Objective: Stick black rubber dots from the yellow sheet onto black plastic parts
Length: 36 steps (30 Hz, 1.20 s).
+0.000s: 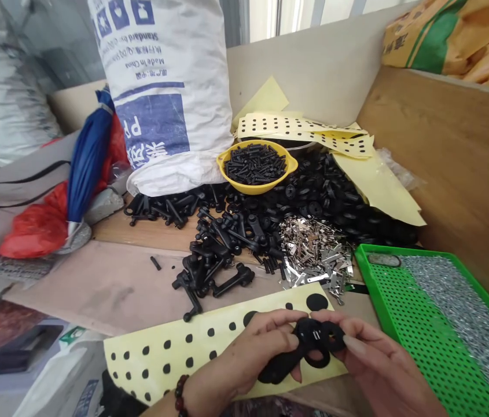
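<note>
My left hand (255,347), with a beaded bracelet at the wrist, grips a black plastic part (307,331) that has two small metal strips showing on its top. Fingers of my right hand (378,356) pinch a round black disc (334,336) with a central hole, close against that part. A black ring (317,359) shows just below, and more black material lies under my left palm, partly hidden. Beneath both hands is a pale yellow sheet (140,370) of black dots. Just beyond it lie a heap of small metal clips (309,246) and black crank-shaped arms (222,231).
A yellow bowl (255,189) of black pegs stands behind, beside a large white sack (175,116). Black round parts (335,191) are piled at the back right. At right lies a green perforated tray (418,324) of small metal pieces. A blue umbrella (85,156) leans left.
</note>
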Available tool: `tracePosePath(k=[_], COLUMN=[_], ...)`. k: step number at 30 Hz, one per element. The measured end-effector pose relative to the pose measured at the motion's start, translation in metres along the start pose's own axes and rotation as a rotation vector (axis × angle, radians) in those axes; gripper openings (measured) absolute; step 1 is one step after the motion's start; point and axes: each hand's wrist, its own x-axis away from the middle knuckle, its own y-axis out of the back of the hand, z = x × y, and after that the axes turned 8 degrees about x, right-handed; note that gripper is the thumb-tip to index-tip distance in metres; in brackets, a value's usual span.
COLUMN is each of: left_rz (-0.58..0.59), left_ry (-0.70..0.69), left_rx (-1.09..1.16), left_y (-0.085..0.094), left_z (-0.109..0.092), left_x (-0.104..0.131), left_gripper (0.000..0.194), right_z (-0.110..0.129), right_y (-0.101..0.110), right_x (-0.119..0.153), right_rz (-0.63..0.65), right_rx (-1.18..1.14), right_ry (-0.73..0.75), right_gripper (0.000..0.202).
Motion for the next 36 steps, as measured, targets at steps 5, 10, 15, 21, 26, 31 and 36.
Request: tracePosePath(k=[5, 10, 15, 21, 26, 31, 36], left_rz=[-0.026, 0.005, 0.019, 0.061, 0.082, 0.082, 0.083], left_ry=[0.008, 0.009, -0.012, -0.047, -0.004, 0.018, 0.011], left_rx=[-0.11, -0.188, -0.266, -0.338, -0.407, -0.444, -0.447], left_y=[-0.002, 0.001, 0.005, 0.003, 0.001, -0.003, 0.0], left_z=[-0.002, -0.006, -0.008, -0.01, -0.016, -0.02, -0.015], left_x=[-0.001, 0.0, 0.003, 0.006, 0.005, 0.005, 0.004], left_gripper=[0.048, 0.043, 0.04, 0.04, 0.04, 0.039, 0.039], right_z=[0.004, 0.012, 0.007, -0.003, -0.003, -0.003, -0.005], right_y=[-0.002, -0.015, -0.015, -0.005, -0.006, -0.002, 0.002], right_x=[0.0, 0.005, 0.005, -0.001, -0.001, -0.002, -0.004], right_rz=[0.0, -0.061, -0.058, -0.014, -0.058, -0.003, 0.004], right_rx=[0.07, 0.148, 0.234, 0.321, 0.331, 0.398, 0.426], right_ry=[0.016, 0.039, 0.063, 0.065, 0.108, 0.138, 0.154], right_gripper=[0.024, 0.031, 0.03, 0.031, 0.028, 0.026, 0.024])
